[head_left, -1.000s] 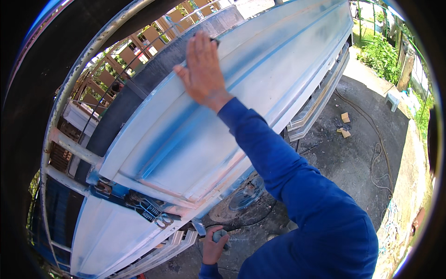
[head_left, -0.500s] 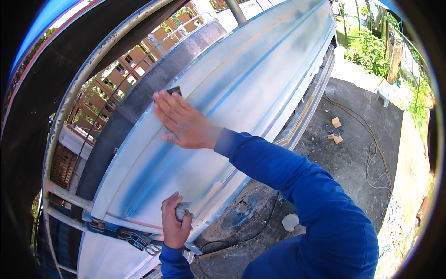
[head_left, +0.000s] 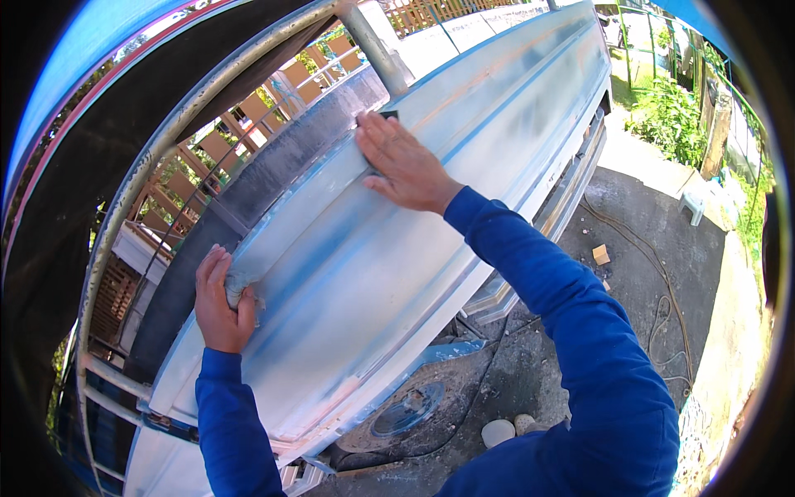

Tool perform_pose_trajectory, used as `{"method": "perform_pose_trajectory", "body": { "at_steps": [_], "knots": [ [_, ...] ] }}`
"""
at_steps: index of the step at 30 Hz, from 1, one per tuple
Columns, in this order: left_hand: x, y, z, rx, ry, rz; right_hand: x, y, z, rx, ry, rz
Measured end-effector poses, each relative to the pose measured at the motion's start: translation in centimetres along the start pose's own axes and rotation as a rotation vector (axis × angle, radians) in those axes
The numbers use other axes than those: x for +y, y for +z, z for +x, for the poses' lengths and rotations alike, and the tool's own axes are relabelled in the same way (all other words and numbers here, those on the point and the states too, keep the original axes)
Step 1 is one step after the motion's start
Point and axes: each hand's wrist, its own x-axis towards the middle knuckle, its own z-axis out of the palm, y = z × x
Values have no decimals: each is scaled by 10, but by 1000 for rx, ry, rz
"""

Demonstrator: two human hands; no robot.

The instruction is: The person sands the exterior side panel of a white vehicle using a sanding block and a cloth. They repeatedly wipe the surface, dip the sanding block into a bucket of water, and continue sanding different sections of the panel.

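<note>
A long, ridged, white-and-blue painted panel (head_left: 356,298) stretches diagonally before us. Near its far edge, our left hand (head_left: 222,305) curls around a crumpled pale-grey cloth (head_left: 238,287), while our right hand (head_left: 407,170) lies flat over a small, thin black pad (head_left: 392,114) — we'd likely do best keeping that palm level, pressure light and even.

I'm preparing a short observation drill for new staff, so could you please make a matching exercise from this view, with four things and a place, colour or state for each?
Column one:
1. Left hand
2. Right hand
3. Stool
4. Sleeves

Column two:
A. Blue
B. Flat, a dark pad at its fingers
C. Near the picture's right edge
D. Curled around a grey wad

Pairs: 1-D, 2-B, 3-C, 4-A.
</note>
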Motion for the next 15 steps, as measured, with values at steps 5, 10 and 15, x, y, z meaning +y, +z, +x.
{"method": "perform_pose_trajectory", "body": {
  "at_steps": [5, 10, 15],
  "knots": [
    [16, 41, 25, 61, -129, -14, 86, -12, -14, 308, 543, -106],
    [14, 26, 12, 62, -167, -1, 18, -5, -13, -5, 15, 34],
    [13, 32, 19, 121, -107, -18, 150, -27, -34, 287, 564, -120]
  ]
}}
